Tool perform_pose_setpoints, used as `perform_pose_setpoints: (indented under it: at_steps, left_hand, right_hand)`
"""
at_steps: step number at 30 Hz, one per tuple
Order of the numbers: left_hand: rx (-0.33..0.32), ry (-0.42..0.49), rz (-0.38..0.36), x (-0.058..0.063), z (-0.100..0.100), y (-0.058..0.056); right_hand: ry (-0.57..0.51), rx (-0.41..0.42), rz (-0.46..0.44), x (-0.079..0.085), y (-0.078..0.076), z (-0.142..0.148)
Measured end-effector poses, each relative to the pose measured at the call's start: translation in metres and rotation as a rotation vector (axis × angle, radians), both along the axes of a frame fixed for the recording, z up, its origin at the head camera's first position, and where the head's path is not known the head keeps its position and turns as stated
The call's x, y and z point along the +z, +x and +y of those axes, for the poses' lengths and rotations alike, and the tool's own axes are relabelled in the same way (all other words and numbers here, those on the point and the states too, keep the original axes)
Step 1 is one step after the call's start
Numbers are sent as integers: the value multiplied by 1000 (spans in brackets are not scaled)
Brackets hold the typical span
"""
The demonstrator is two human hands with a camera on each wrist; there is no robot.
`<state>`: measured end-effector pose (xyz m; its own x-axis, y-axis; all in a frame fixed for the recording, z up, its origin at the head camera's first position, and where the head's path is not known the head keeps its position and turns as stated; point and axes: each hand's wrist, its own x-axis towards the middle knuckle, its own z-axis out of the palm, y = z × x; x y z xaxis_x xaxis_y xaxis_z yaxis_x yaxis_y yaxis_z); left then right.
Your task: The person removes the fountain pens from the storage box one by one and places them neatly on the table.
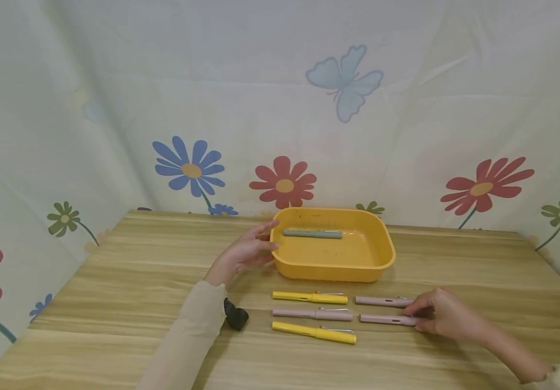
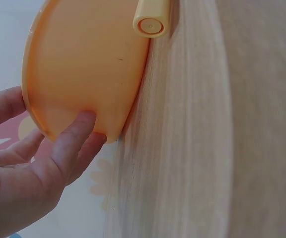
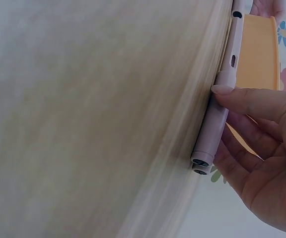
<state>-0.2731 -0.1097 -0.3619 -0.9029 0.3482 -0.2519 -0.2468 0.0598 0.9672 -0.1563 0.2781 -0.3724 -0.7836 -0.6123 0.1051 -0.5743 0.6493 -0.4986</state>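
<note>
A yellow plastic bin (image 1: 333,273) stands at the back of the table, with a grey-green fountain pen (image 1: 312,234) lying in it. My left hand (image 1: 247,250) grips its left end, digits on both the rim and the outer wall (image 2: 86,64). At the right, my right hand (image 1: 450,317) pinches the capped end of the nearer pale pink fountain pen (image 1: 384,319); the thumb lies on the cap (image 3: 215,126). Just behind it lies a second pale pink pen (image 1: 379,301), its clip end partly behind the fingers.
Left of the held pen lie a yellow pen (image 1: 309,297), another pale pink pen (image 1: 309,313) and a nearer yellow pen (image 1: 311,331), roughly parallel. A black device (image 1: 236,315) sits at the left wrist. A flower-printed curtain (image 1: 241,108) hangs behind the wooden table (image 1: 129,303).
</note>
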Motion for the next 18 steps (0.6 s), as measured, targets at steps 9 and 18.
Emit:
perform_pose_setpoints:
  at_steps: [9, 18]
  left_hand:
    - [-6, -5, 9, 0, 0, 0]
    - [-19, 3, 13, 0, -1, 0]
  right_hand:
    - [-24, 36, 79, -1, 0, 0]
    - [-84, -54, 45, 17, 3, -7]
